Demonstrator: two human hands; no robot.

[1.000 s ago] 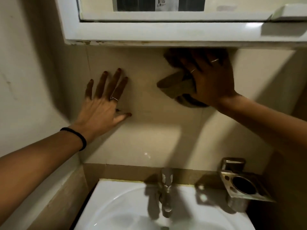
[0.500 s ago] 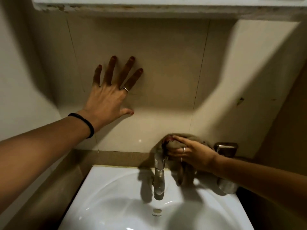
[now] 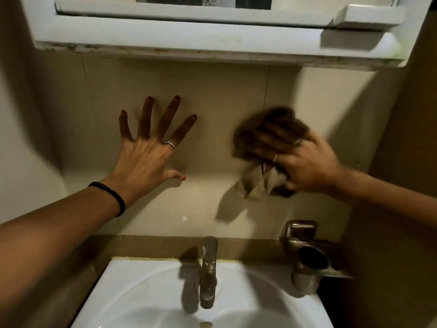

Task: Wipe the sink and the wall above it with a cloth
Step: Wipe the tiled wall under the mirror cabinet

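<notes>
My right hand [image 3: 305, 162] presses a dark crumpled cloth [image 3: 257, 183] flat against the beige tiled wall [image 3: 212, 95], right of centre and well above the tap; hand and cloth are motion-blurred. My left hand [image 3: 146, 150] lies on the same wall to the left, fingers spread and straight, a black band on its wrist. Below, the white sink [image 3: 146, 294] fills the bottom of the view, with a metal tap [image 3: 208, 271] at its back edge.
A white mirror cabinet [image 3: 212, 36] overhangs the wall just above both hands. A metal holder with a cup ring [image 3: 307, 256] is fixed to the wall right of the tap. A brown ledge [image 3: 153, 245] runs behind the sink. Side walls close in left and right.
My right hand with the cloth went from under the cabinet down to the tap, and is now back up at mid-wall. My left hand has stayed spread on the wall.
</notes>
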